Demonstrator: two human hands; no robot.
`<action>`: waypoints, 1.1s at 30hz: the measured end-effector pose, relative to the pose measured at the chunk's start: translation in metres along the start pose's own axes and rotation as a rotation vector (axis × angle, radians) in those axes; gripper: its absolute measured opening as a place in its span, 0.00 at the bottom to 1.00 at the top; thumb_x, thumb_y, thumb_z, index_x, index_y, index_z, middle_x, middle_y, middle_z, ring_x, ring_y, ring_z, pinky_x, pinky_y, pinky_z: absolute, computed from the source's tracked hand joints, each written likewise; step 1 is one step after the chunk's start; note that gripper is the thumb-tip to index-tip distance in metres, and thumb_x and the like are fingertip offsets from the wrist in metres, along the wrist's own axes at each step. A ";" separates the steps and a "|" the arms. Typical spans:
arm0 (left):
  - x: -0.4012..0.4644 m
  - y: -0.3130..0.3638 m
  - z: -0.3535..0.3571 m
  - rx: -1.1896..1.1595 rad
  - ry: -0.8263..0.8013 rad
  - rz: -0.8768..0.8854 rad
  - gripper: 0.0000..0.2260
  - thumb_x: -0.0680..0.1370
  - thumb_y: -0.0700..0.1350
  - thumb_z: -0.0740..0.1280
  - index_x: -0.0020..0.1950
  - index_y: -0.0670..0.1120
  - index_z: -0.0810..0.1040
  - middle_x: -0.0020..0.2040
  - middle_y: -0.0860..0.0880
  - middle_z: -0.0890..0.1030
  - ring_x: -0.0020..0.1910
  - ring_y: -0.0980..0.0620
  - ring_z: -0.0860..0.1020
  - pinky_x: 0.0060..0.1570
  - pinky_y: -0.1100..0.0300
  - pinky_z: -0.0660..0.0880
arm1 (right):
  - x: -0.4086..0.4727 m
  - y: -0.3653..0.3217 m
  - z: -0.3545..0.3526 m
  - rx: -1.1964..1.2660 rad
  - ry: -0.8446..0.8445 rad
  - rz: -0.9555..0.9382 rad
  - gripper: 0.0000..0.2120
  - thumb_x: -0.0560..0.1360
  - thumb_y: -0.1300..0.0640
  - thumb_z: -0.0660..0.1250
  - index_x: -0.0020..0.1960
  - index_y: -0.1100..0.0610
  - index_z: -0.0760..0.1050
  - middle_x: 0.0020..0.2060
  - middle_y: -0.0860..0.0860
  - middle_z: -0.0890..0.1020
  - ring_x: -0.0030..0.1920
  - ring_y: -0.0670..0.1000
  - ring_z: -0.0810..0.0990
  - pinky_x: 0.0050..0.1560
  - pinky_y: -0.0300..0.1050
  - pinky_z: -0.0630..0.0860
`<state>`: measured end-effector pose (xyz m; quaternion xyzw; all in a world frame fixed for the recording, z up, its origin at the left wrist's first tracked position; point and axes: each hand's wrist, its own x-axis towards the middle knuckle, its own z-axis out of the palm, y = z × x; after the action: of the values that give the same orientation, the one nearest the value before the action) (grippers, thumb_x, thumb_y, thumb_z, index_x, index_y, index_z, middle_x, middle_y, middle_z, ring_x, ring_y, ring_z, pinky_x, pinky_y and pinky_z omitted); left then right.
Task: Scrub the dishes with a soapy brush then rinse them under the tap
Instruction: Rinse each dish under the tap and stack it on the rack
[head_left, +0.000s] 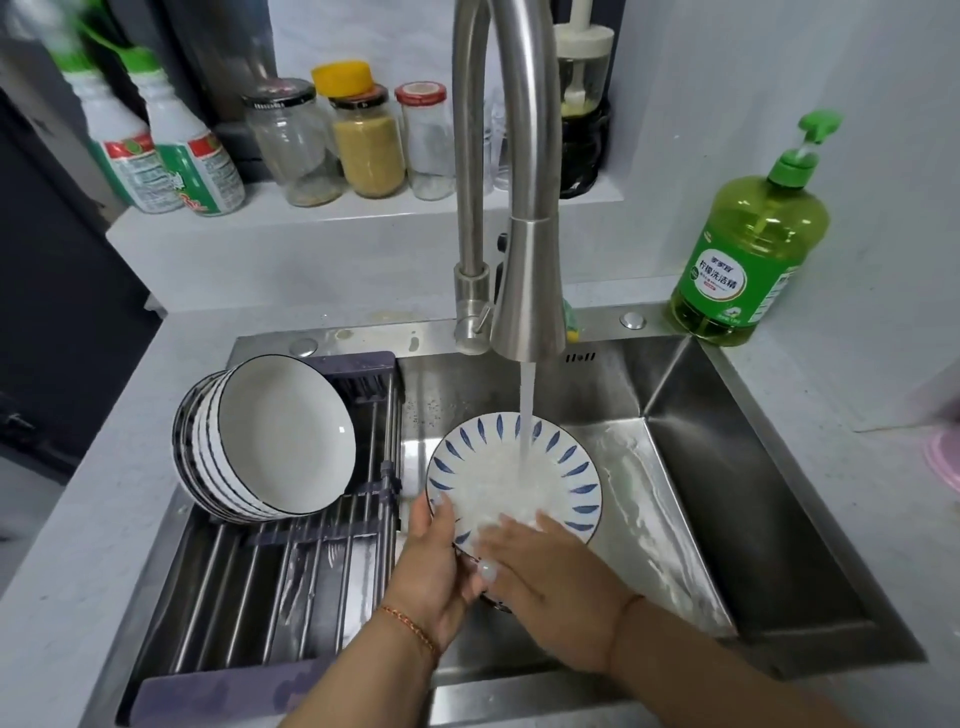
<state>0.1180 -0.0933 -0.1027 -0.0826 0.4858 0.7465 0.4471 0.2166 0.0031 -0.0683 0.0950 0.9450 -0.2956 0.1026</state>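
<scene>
**A:** ok so what's happening here? Biggest stuff first pls.

**B:** Stainless sink (727, 467) is taking up most of the view, w/ a roll-up drying rack (291, 566) lying across its left part. The tall gooseneck tap (524, 218) is running, stream is landing right inside the plate. Green dish soap bottle (748, 260) is sitting on the counter at the back right corner, well apart from the action. Stack of blue-rimmed bowls (270, 441) is leaning on its side on the rack.

**A:** and the dish itself?

**B:** White plate w/ blue leaf pattern (514, 467) is being held tilted over the basin, directly under the spout. Left hand (436, 566) is gripping its near-left rim, thumb over the edge, fingers curled behind it. Right hand (550, 577) is lying flat on the plate's inside, fingers straight, looks like it's rubbing the surface where the water is pooling.

**A:** so scrubbing or rinsing?

**B:** Rinsing imo. No brush in sight anywhere, and the plate is looking white and frothy in the middle, prob suds washing off.

**A:** next move?

**B:** I'm guessing turn the plate so the water is reaching the rim and back, then park it on the rack beside the bowls. Needs a firm left-hand grip, wet glazed plate is prob slippery.
</scene>
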 end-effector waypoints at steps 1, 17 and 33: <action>-0.003 -0.001 0.001 -0.020 -0.017 -0.011 0.15 0.81 0.54 0.56 0.64 0.50 0.70 0.53 0.44 0.84 0.46 0.45 0.84 0.37 0.51 0.82 | 0.008 -0.006 -0.001 0.054 -0.034 0.014 0.28 0.80 0.40 0.40 0.75 0.48 0.59 0.74 0.43 0.60 0.75 0.43 0.51 0.74 0.44 0.41; -0.018 -0.002 0.005 0.110 -0.019 0.019 0.18 0.76 0.59 0.60 0.62 0.53 0.73 0.50 0.46 0.84 0.42 0.43 0.81 0.31 0.56 0.77 | 0.027 0.040 -0.031 -0.476 -0.029 0.159 0.42 0.70 0.31 0.29 0.77 0.52 0.41 0.77 0.51 0.45 0.76 0.49 0.39 0.74 0.53 0.33; 0.000 0.005 0.036 0.121 0.113 -0.051 0.09 0.79 0.52 0.64 0.54 0.48 0.75 0.44 0.47 0.81 0.30 0.51 0.80 0.24 0.62 0.77 | -0.013 0.049 -0.007 -0.224 0.410 -0.010 0.11 0.64 0.50 0.66 0.44 0.47 0.83 0.40 0.42 0.85 0.41 0.43 0.84 0.38 0.37 0.80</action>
<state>0.1253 -0.0652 -0.0814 -0.1099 0.5525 0.6981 0.4420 0.2401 0.0452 -0.0856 0.1364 0.9735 -0.1639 -0.0829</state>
